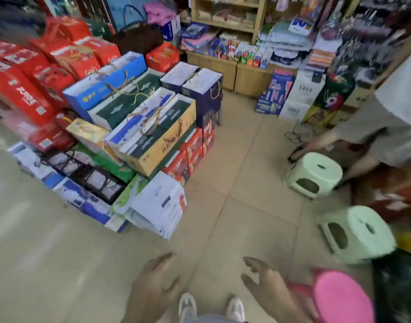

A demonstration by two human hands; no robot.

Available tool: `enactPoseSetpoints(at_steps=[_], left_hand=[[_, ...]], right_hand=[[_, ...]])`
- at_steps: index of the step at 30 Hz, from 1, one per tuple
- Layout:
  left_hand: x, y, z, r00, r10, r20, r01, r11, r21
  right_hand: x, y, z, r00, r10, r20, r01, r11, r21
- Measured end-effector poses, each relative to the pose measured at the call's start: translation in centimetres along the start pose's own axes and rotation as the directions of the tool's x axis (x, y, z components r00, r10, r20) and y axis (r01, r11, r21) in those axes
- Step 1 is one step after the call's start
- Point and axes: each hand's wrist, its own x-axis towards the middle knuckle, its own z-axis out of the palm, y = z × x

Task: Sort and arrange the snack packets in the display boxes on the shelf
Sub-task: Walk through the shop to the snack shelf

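Observation:
My left hand (156,284) hangs low in the frame with fingers spread and holds nothing. My right hand (266,284) is beside it, fingers loosely apart, empty too. Both hover above the tiled floor, over my white shoes (188,306). Small snack packets (244,53) stand in rows on a low wooden shelf (225,66) at the far side of the shop, well out of reach of either hand. The picture is blurred by motion.
A big stack of gift boxes (129,117) fills the left half. Two pale green stools (314,173) (358,234) and a pink stool (339,299) stand at the right. Another person (386,127) bends toward the far stool. Bare tiled floor lies between.

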Motion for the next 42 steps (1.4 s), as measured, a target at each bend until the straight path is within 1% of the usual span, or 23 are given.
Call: enactPoseSetpoints(at_steps=[1,2,3,5,8,11,13,16,18,21,24,28,31,34,39,42], left_hand=[[0.1,-0.5,0.4,1.000,0.012,-0.003,-0.012,1.000,-0.010],[0.4,-0.8,0.6,1.000,0.003,0.008,-0.003,1.000,0.020],[0.1,-0.9,0.9,0.998,-0.044,0.050,0.042,0.997,0.058],[0.3,-1.1,0.7,0.994,-0.082,0.076,0.075,0.993,0.094],[0.6,-1.5,1.1,0.986,-0.092,0.141,0.079,0.992,0.094],[2.0,-2.3,1.4,0.977,-0.091,0.190,0.074,0.993,0.094],[3.4,-2.7,1.5,0.976,-0.055,0.212,0.038,0.996,0.084],[6.6,-2.5,1.5,0.972,0.029,0.234,-0.053,0.994,0.096],[9.2,-2.2,1.2,0.968,0.087,0.235,-0.122,0.983,0.137],[13.5,-1.5,0.8,0.962,0.123,0.244,-0.168,0.971,0.173],[18.3,-0.6,1.0,0.961,0.113,0.252,-0.166,0.966,0.200],[24.7,1.1,2.4,0.959,0.062,0.277,-0.128,0.966,0.225],[28.5,3.1,2.6,0.956,-0.015,0.292,-0.059,0.968,0.244],[32.5,4.7,2.6,0.956,-0.056,0.289,-0.015,0.972,0.236],[39.3,5.2,1.7,0.945,-0.173,0.277,0.116,0.971,0.210],[44.7,5.1,0.9,0.946,-0.197,0.256,0.156,0.973,0.169]], right_hand=[[0.2,0.3,0.3,1.000,0.007,0.031,-0.007,1.000,-0.017],[0.3,0.2,0.4,0.997,0.040,0.071,-0.037,0.998,-0.045],[0.1,0.2,0.8,0.994,0.066,0.088,-0.061,0.996,-0.060],[-0.1,0.1,1.1,0.990,0.092,0.107,-0.087,0.995,-0.046],[-0.3,-0.1,2.1,0.985,0.110,0.133,-0.102,0.992,-0.070],[0.2,-0.4,2.8,0.980,0.149,0.132,-0.143,0.988,-0.057],[0.5,-0.7,3.1,0.976,0.175,0.128,-0.171,0.984,-0.045],[1.1,-0.7,2.8,0.972,0.213,0.101,-0.210,0.977,-0.035],[1.9,-0.4,2.1,0.972,0.223,0.078,-0.218,0.973,-0.073],[3.9,0.0,0.5,0.966,0.250,0.070,-0.241,0.963,-0.117],[7.6,0.8,-1.2,0.964,0.257,0.065,-0.244,0.956,-0.161],[14.9,1.7,-4.3,0.973,0.223,0.057,-0.214,0.967,-0.135],[20.6,1.1,-7.8,0.978,0.207,0.027,-0.201,0.971,-0.131],[26.8,0.2,-11.3,0.989,0.144,0.032,-0.139,0.983,-0.123],[36.7,-2.8,-16.8,0.996,0.085,0.017,-0.082,0.988,-0.130],[42.4,-4.7,-19.2,0.998,0.066,-0.016,-0.068,0.990,-0.121]])
